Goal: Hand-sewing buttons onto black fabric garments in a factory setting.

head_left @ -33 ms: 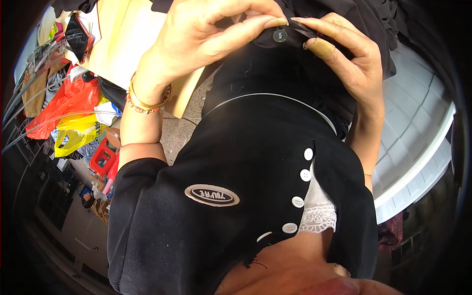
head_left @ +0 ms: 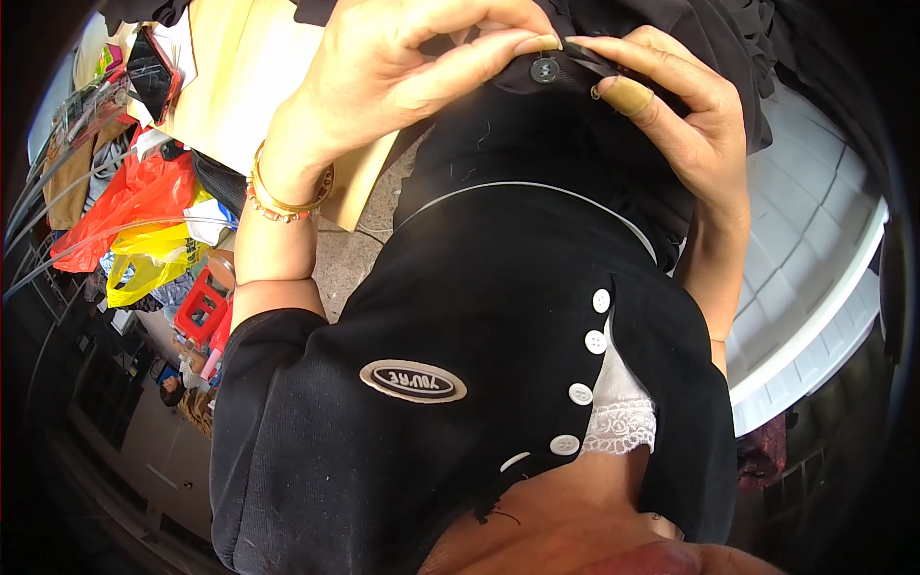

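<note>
Up at the top middle, my left hand (head_left: pixel 422 72) pinches the edge of a black garment (head_left: pixel 661 19) between thumb and fingers. A dark button (head_left: pixel 545 70) sits on the cloth just below that thumb tip. My right hand (head_left: pixel 680 105) is closed on the same cloth from the other side, its index fingertip close to the left thumb. Its thumb wears a tan wrap (head_left: pixel 628 95), with a small ring-like bit at the tip. Whether a needle is between the fingers I cannot make out.
A light wooden board (head_left: pixel 249 67) with a dark phone-like object (head_left: pixel 153 75) lies at the upper left. Red (head_left: pixel 158 196) and yellow plastic bags (head_left: pixel 153 273) and a red basket (head_left: pixel 203 305) stand below it. At right is a large white tub (head_left: pixel 795 220); another person (head_left: pixel 172 388) shows far left.
</note>
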Available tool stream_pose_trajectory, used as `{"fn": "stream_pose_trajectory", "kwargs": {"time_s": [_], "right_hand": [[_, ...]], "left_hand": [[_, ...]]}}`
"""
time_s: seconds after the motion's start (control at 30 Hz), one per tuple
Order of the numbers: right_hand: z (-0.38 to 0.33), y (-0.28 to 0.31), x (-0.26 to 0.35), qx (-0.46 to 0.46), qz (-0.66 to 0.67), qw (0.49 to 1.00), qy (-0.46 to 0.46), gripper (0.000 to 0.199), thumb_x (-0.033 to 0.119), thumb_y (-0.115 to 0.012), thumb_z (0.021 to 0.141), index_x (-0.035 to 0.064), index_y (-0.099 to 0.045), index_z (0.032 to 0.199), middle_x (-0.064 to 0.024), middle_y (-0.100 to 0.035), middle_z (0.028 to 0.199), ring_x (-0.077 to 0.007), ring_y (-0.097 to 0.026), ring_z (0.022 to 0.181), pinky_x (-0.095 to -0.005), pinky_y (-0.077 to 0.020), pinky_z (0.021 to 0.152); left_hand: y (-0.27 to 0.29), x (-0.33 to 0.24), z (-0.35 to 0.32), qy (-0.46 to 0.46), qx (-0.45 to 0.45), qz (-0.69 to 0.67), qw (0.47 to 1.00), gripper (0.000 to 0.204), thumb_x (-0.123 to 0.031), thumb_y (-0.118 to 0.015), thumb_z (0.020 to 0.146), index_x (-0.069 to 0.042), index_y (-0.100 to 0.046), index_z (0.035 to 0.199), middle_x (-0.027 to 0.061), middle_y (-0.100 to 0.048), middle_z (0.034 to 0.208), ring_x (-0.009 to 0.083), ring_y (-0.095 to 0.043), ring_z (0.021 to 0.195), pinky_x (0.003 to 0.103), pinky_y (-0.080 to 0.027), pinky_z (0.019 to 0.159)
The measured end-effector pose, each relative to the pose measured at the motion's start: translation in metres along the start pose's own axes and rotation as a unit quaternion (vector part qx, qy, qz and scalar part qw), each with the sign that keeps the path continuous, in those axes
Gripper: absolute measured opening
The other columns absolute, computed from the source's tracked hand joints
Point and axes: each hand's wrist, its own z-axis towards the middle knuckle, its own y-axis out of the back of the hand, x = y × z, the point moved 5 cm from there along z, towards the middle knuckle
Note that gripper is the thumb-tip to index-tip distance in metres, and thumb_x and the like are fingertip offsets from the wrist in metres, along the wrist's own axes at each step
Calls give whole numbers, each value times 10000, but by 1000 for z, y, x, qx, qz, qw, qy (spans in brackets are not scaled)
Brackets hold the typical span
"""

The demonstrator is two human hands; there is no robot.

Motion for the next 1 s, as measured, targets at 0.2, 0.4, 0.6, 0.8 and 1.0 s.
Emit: {"fn": "stream_pose_trajectory", "kwargs": {"time_s": [0.2,0.4,0.6,0.8,1.0], "right_hand": [[2,-2,3,1,7,1000,16,270,19,-670,849,-52,-684,1109,-72,-609,838,-130,-546,759,-231,-416,679],[4,-6,7,8,-3,999,35,249,12,-671,843,-57,-692,1081,-69,-600,813,-129,-533,738,-237,-403,662],[2,-8,7,-9,15,999,29,250,6,-668,842,-67,-688,1080,-74,-598,807,-134,-527,729,-238,-393,649],[7,-7,13,-47,45,996,61,228,8,-761,790,-24,-698,1007,-65,-622,753,-118,-557,636,-240,-413,572],[9,-5,24,-24,51,998,-28,244,25,-744,796,-30,-714,1031,-102,-648,752,-171,-574,643,-278,-420,587]], "left_hand": [[-1,4,-1,-3,3,0,1000,93,27,-671,816,9,-692,905,110,-663,764,210,-637,644,278,-481,569],[-2,4,-1,12,0,-22,1000,84,14,-664,826,11,-693,905,111,-665,782,211,-634,645,278,-484,573],[-4,7,-3,-2,0,-29,1000,85,14,-664,827,13,-695,906,111,-663,775,204,-629,645,276,-484,574],[-4,8,-4,-11,-17,-35,999,89,26,-669,813,15,-696,897,108,-673,795,202,-629,652,276,-492,585],[-5,8,-5,-3,-22,-48,999,97,41,-645,814,15,-694,894,107,-676,799,202,-628,656,276,-493,589]]}}
